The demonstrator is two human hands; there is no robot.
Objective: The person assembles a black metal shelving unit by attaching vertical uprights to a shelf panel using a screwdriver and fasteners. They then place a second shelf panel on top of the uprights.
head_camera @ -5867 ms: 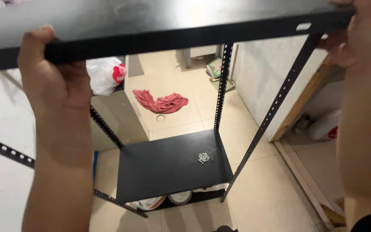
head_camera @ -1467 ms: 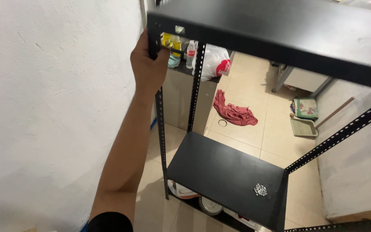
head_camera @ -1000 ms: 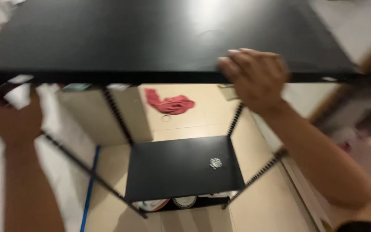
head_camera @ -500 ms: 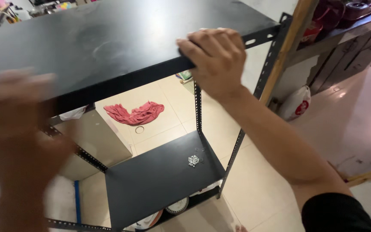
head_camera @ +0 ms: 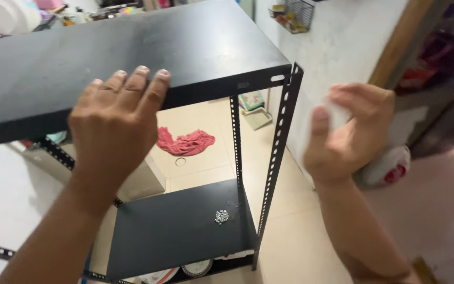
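Black metal rack [head_camera: 285,131]; small silver screws [head_camera: 222,216] on lower shelf [head_camera: 174,231].

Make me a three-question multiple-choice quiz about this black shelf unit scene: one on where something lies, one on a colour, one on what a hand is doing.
1. Where does the small heap of silver metal bits lie?
A. on the top shelf
B. on the flat black lower shelf
C. on the floor

2. What colour is the crumpled cloth on the tiled floor?
A. red
B. blue
C. green

3. What is the left hand doing?
A. hanging free
B. gripping an upright
C. resting on the front edge of the flat black metal top shelf

Answers: 1 B, the heap sits near that shelf's right side. 2 A, it is plainly red. 3 C, its fingers curl over the edge.
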